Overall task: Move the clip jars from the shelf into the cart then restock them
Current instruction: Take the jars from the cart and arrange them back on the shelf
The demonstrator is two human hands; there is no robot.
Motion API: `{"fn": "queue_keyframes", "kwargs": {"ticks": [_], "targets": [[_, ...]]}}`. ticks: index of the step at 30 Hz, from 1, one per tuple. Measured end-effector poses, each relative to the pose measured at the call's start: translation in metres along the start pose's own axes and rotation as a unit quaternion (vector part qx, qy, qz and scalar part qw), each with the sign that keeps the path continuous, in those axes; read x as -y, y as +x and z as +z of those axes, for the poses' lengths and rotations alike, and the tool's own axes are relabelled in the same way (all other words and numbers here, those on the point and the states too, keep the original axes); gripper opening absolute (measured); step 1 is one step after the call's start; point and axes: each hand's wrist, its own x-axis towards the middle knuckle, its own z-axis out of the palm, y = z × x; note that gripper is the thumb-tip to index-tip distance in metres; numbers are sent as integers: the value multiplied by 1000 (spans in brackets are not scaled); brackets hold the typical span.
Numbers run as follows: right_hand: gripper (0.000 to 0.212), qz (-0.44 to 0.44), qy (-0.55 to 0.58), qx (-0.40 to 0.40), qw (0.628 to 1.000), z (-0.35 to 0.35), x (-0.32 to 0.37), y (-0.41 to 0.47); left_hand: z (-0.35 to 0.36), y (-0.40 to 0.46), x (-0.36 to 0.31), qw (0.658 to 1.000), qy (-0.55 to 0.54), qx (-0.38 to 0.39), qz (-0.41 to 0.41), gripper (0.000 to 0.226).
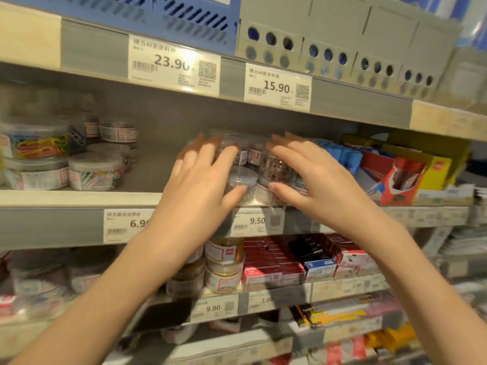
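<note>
In the head view, the left hand (200,180) and right hand (311,177), both spread wide and holding nothing, flanked the clip jars (253,177) at 12 o'clock on the shelf (79,198); no cart appeared, so transfer and restocking apparently remained.

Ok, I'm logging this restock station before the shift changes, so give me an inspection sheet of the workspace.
Surface: middle shelf, a bare stretch at its centre.
Job's things: stacked clear clip jars between the hands, above the 9.50 tag.
Clutter: jars of coloured clips at left; red and yellow boxes at right.
Grippers: left hand and right hand open, fingers spread around the jars; contact blurred.
Cables: nothing seen.
Surroundings: blue crate and grey file boxes above; more jars and boxes below. Cart not in view.
</note>
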Motion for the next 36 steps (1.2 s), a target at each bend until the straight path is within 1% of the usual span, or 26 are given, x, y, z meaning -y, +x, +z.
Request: {"fn": "queue_keyframes", "kwargs": {"ticks": [2, 6, 9, 11, 17, 23, 28, 31, 36], "targets": [[59, 13, 1, -16, 1000, 2, 1, -12, 8, -4, -1, 999, -7, -33, 41, 61], [63, 43, -3, -34, 999, 4, 5, -43, 28, -16, -9, 991, -40, -63, 114, 57], [64, 75, -18, -15, 997, 4, 3, -73, 42, -26, -24, 984, -75, -49, 152, 59], [64, 100, -30, 0, 995, 4, 0, -96, 54, -33, -36, 978, -87, -38, 183, 56], [65, 193, -67, 67, 977, 8, -3, -178, 97, -62, -75, 960, -120, 8, 254, 61], [65, 288, -83, 118, 947, 13, -5, -267, 142, -93, -117, 939, -137, 74, 305, 65], [65, 354, -93, 147, 919, 21, -17, -340, 181, -114, -162, 917, -161, 115, 347, 58], [66, 397, -89, 181, 895, 23, -32, -381, 208, -124, -194, 906, -157, 141, 367, 69], [66, 447, -62, 184, 873, 25, -61, -439, 253, -137, -256, 882, -159, 216, 386, 66]]}}
